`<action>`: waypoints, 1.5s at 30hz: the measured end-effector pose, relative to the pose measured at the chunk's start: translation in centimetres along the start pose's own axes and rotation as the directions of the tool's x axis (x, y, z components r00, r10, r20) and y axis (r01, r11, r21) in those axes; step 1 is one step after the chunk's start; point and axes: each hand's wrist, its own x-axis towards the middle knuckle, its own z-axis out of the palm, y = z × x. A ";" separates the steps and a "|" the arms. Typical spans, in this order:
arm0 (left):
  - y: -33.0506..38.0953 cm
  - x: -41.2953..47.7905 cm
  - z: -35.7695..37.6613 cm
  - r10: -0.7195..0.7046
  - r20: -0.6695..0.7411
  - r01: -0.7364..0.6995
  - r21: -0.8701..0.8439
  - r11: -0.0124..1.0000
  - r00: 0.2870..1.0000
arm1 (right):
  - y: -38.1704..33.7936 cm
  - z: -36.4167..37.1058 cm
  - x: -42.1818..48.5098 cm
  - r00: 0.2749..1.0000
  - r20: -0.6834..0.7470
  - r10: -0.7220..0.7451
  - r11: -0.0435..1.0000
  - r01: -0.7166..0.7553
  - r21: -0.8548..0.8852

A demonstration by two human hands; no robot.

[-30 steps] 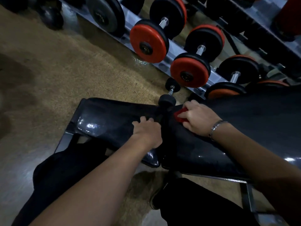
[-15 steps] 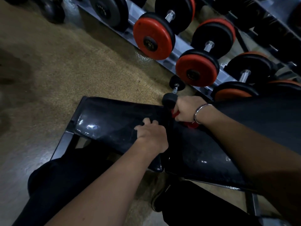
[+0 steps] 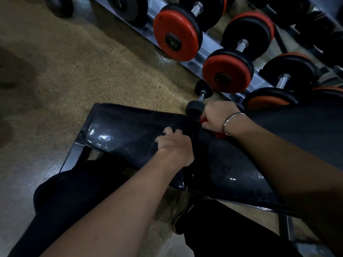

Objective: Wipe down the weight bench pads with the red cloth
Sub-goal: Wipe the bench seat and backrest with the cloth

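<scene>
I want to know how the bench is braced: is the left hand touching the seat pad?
Touching. The head view shows the left hand on the seat pad, its fingers curled over the pad's edge at the gap.

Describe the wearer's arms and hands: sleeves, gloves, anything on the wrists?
Left forearm and right forearm are bare, with no sleeves in frame. Left hand and right hand have no gloves. A thin silver bangle circles the right wrist; the left wrist carries nothing. No rings on the fingers that show, though the picture is dim.
</scene>
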 end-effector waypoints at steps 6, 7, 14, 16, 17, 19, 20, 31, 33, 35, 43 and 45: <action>0.1 0.0 0.1 -0.010 -0.005 0.010 0.002 1.000 1.000 | -1.4 0.7 -1.6 0.986 0.113 -0.121 0.992 0.115 0.055; 0.1 0.0 0.1 -0.008 -0.010 0.008 -0.004 1.000 1.000 | -0.9 0.2 -1.5 0.989 0.108 -0.097 0.994 0.092 0.058; -0.2 0.1 -0.1 -0.001 -0.005 0.001 0.006 1.000 1.000 | -3.2 0.9 -1.9 0.995 0.060 -0.084 0.995 0.086 -0.043; -0.3 0.1 0.1 0.004 -0.017 -0.004 0.015 1.000 1.000 | -3.2 1.7 -3.3 0.984 0.114 -0.135 0.991 0.132 0.033; -0.4 0.2 0.3 0.008 -0.038 -0.007 0.025 1.000 0.999 | -2.9 1.6 -3.9 0.982 0.118 -0.145 0.989 0.140 0.056; -0.4 0.1 0.8 0.020 -0.109 -0.015 0.052 0.999 0.994 | -2.2 1.1 -4.5 0.992 0.069 -0.110 0.993 0.106 0.060; -0.4 0.0 1.1 0.027 -0.152 -0.018 0.062 0.998 0.988 | -2.2 0.8 -4.6 0.997 0.031 -0.074 0.996 0.072 0.052; -1.2 -0.2 3.4 0.092 -0.266 -0.055 0.146 0.988 0.960 | -4.9 1.7 -9.9 0.982 0.125 -0.144 0.988 0.135 0.082; -1.6 -0.1 3.6 0.102 -0.260 -0.063 0.156 0.986 0.960 | -4.5 1.3 -10.2 0.992 0.088 -0.093 0.994 0.087 0.062; -1.8 0.0 3.8 0.103 -0.262 -0.059 0.170 0.984 0.959 | -4.8 1.3 -9.8 0.999 0.044 -0.015 1.000 0.014 0.004; -1.8 0.2 3.4 0.098 -0.259 -0.061 0.149 0.987 0.961 | -9.1 3.3 -11.9 0.988 0.117 -0.096 0.995 0.097 0.002; -1.8 0.2 3.6 0.100 -0.272 -0.061 0.147 0.987 0.957 | -8.7 2.9 -11.9 0.995 0.093 -0.042 0.999 0.041 0.008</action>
